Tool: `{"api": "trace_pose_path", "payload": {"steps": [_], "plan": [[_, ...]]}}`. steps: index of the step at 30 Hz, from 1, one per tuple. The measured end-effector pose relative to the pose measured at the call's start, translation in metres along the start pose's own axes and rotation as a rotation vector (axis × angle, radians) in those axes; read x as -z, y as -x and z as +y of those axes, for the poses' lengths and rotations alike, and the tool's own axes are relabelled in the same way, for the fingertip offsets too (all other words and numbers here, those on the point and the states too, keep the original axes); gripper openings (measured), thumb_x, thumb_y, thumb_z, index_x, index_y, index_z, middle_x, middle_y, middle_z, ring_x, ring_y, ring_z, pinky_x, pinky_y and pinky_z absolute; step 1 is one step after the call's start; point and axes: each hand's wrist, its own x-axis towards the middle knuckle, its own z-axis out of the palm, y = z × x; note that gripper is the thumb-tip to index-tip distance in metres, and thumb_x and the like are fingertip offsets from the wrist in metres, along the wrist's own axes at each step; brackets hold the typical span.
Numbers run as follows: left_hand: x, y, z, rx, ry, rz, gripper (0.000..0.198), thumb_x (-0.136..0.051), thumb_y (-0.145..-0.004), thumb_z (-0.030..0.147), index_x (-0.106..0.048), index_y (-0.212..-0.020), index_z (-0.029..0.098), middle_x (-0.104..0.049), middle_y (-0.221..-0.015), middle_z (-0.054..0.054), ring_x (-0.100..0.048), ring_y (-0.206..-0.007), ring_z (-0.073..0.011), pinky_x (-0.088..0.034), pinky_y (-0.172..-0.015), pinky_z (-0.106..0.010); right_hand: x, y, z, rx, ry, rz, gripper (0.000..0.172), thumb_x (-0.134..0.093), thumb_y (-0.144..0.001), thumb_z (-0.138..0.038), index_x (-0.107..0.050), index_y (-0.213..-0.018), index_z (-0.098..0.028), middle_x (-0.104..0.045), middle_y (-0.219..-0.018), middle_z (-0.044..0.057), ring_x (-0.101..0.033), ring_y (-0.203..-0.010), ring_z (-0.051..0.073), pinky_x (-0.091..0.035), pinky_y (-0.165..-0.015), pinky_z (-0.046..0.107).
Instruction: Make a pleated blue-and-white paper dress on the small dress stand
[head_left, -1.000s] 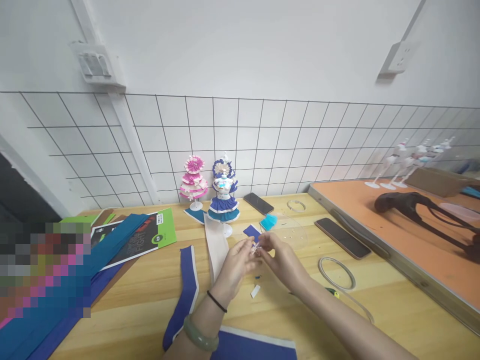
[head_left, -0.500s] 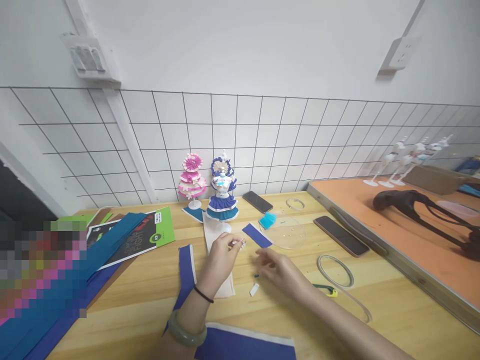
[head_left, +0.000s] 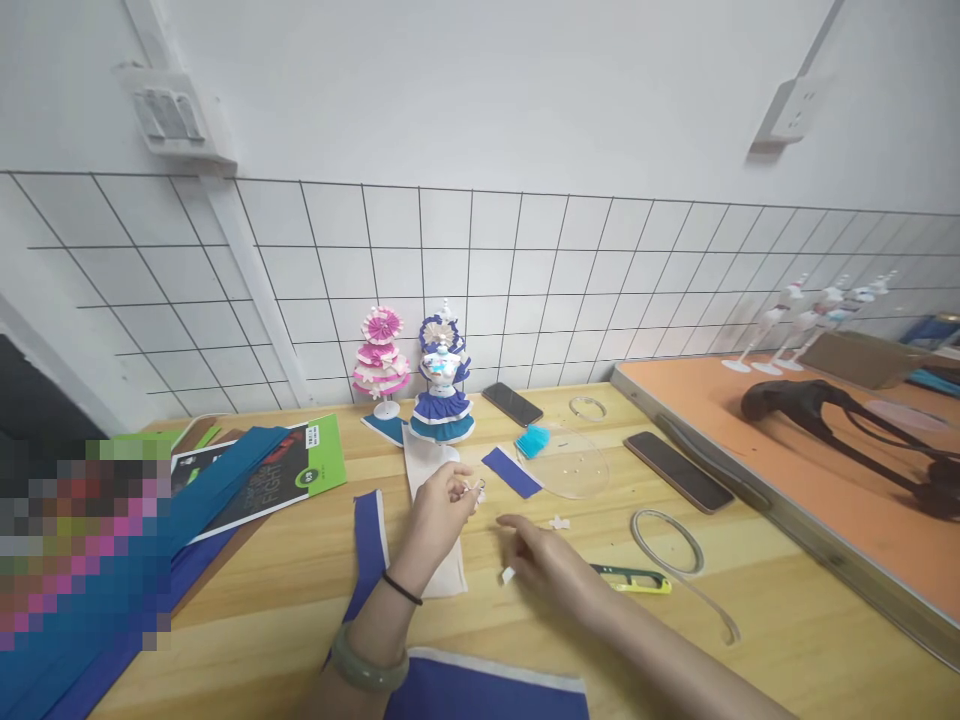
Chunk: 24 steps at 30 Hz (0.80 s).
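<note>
My left hand (head_left: 444, 505) pinches a small white petalled piece (head_left: 477, 490) in its fingertips, above a white crepe paper strip (head_left: 442, 570). Low over the table to its right is my right hand (head_left: 544, 560), index finger stretched out and other fingers curled and partly hidden, with nothing visible in them. A white paper scrap (head_left: 508, 575) peeks out beside that hand. Just beyond it lies a small white flower cutout (head_left: 559, 522). Behind my left hand stands a small dress form (head_left: 442, 400) in a blue and teal ruffled skirt.
A pink ruffled dress form (head_left: 382, 360) stands at the back. Blue paper strips (head_left: 487, 690), a clear disc (head_left: 577, 465), teal scraps (head_left: 532, 441), two phones (head_left: 679, 470), yellow-green snips (head_left: 634, 580) and coiled tape (head_left: 667, 540) lie about. An orange raised board (head_left: 690, 400) borders the right.
My right hand has moved slightly left and down, over the white scrap, uncovering the flower cutout and more of the snips. My left hand keeps its pinch.
</note>
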Motion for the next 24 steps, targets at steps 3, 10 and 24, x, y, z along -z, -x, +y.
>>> {"api": "trace_pose_path", "payload": {"steps": [3,10,24], "plan": [[-0.009,0.003,-0.004,0.071,0.068,-0.068,0.015,-0.069,-0.061,0.029,-0.064,-0.063,0.015,-0.056,-0.049,0.002,-0.053,-0.049,-0.0116,-0.040,-0.048,-0.021,0.016,-0.005,-0.003,0.039,-0.090,0.098,0.041,-0.043,-0.084,-0.017,-0.042,-0.125,-0.016,-0.065,-0.076,0.002,-0.062,-0.071,0.016,-0.049,-0.070,0.029],[-0.024,0.018,0.003,0.219,0.346,-0.324,0.028,-0.072,-0.063,0.036,-0.070,-0.075,0.011,-0.066,-0.069,-0.006,-0.061,-0.064,-0.0135,-0.050,-0.067,-0.028,0.030,-0.017,-0.016,0.144,-0.118,0.284,0.046,-0.047,-0.085,-0.024,-0.037,-0.130,-0.022,-0.063,-0.082,0.003,-0.059,-0.076,0.018,-0.047,-0.078,0.034],[-0.015,0.010,0.002,0.213,0.311,-0.124,0.022,-0.079,-0.055,0.024,-0.069,-0.071,0.013,-0.066,-0.058,-0.002,-0.057,-0.058,-0.0111,-0.042,-0.056,-0.022,0.099,-0.040,0.015,-0.022,-0.367,0.157,0.054,-0.059,-0.081,-0.040,-0.045,-0.126,-0.014,-0.069,-0.101,0.011,-0.066,-0.089,0.021,-0.051,-0.083,0.039]]}}
